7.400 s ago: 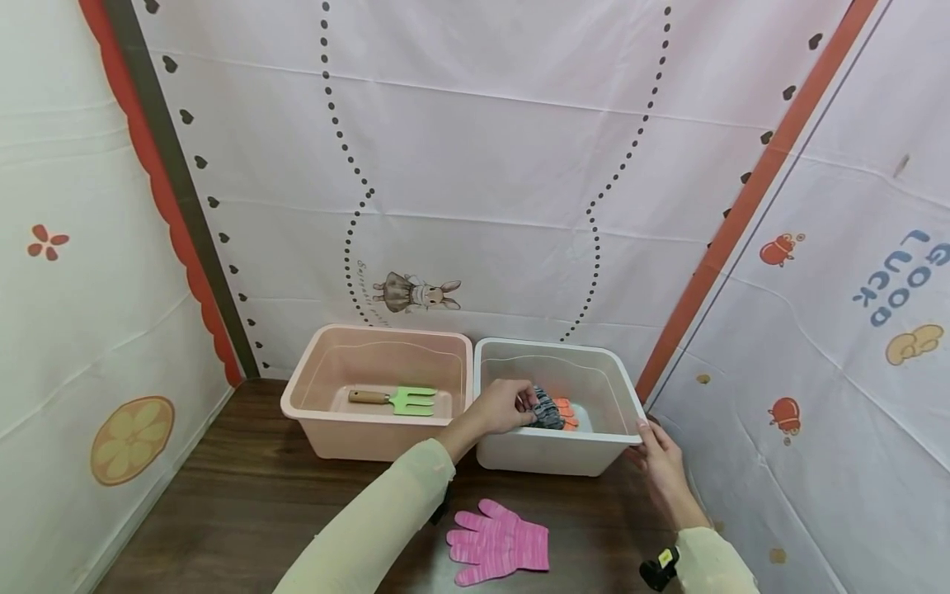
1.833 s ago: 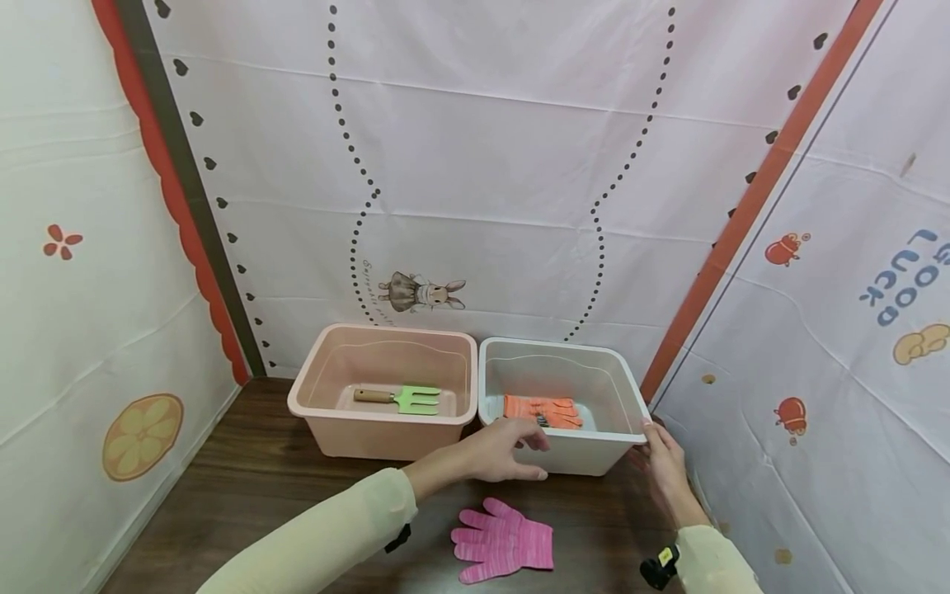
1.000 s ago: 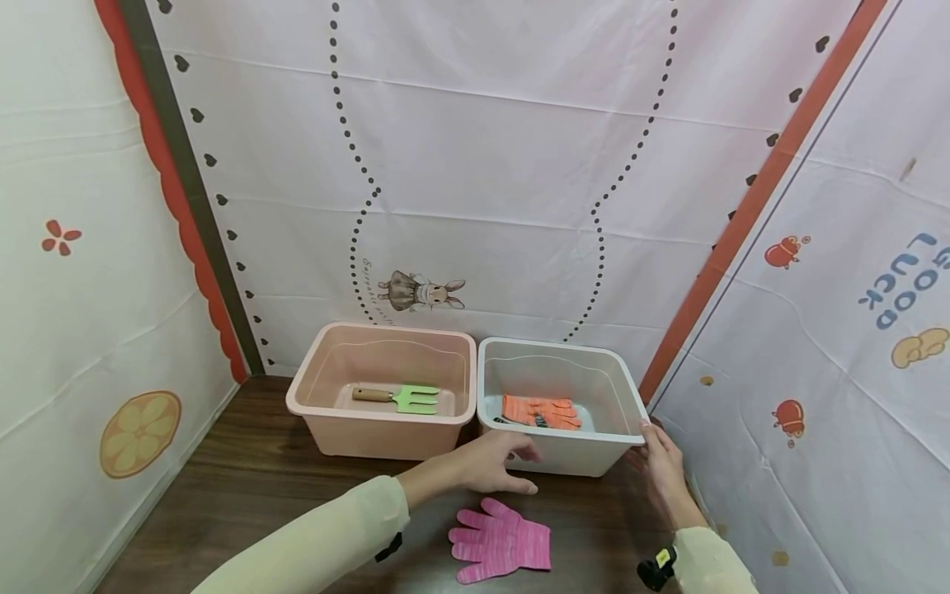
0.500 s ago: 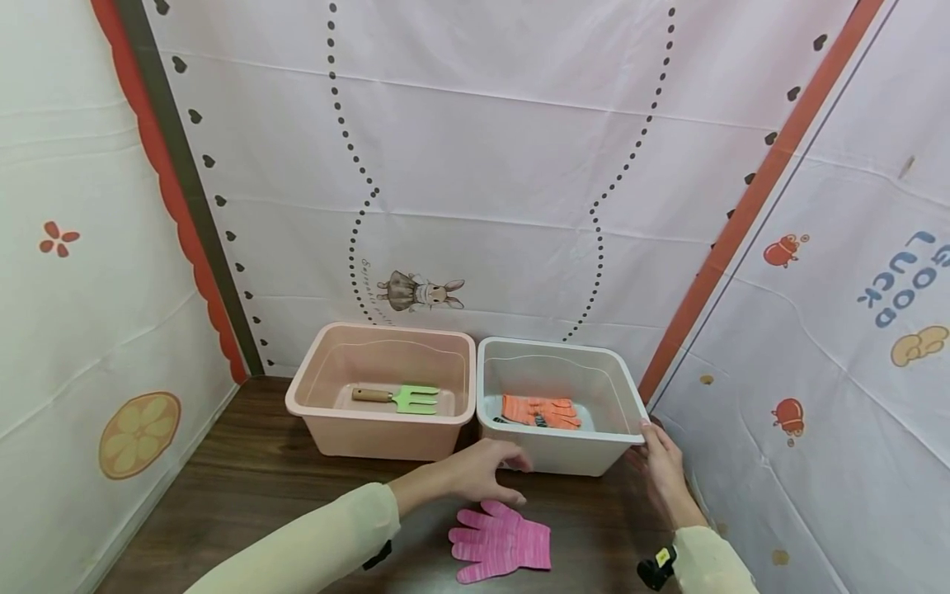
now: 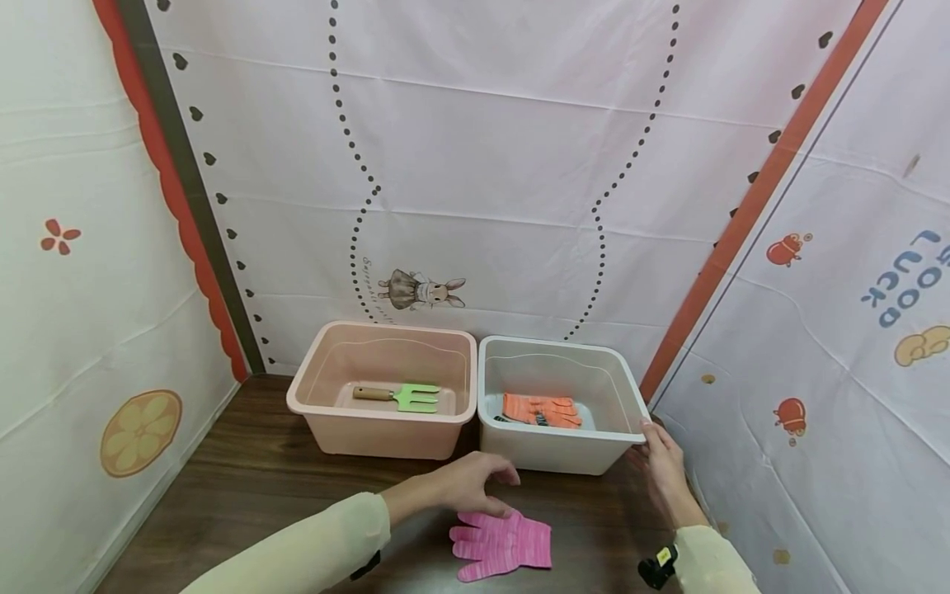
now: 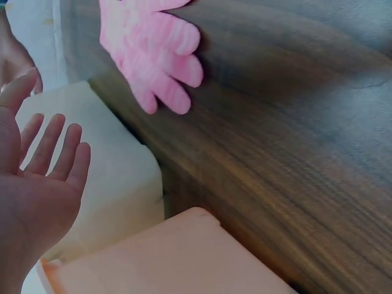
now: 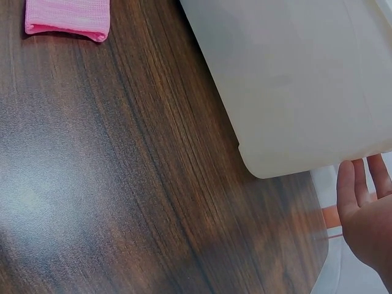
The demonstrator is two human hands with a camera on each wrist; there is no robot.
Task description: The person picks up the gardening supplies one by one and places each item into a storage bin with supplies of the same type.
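In the head view, my left hand (image 5: 467, 483) hovers beside the fingers of a pink glove (image 5: 506, 546) lying on the table. Its thumb and fingers are spread apart, with nothing between them. My right hand (image 5: 665, 470) holds the right front corner of the white bin (image 5: 552, 454), thumb at the rim and fingers below it. Inside that bin lie an orange glove (image 5: 545, 408) and a dark striped glove (image 5: 541, 420), the latter largely hidden by the front wall. The left wrist view shows my left palm (image 6: 43, 196) with fingers extended.
A peach bin (image 5: 382, 433) stands close against the white bin's left side. In it lies a hand fork (image 5: 416, 398) with green tines and a wooden handle. Printed cloth walls (image 5: 475, 165) enclose the dark wooden table (image 5: 245, 495) at back and sides.
Earlier my left hand was inside the white bin on the dark striped glove. It has let go, come out, and moved down toward the pink glove. My right hand stays at the rim.
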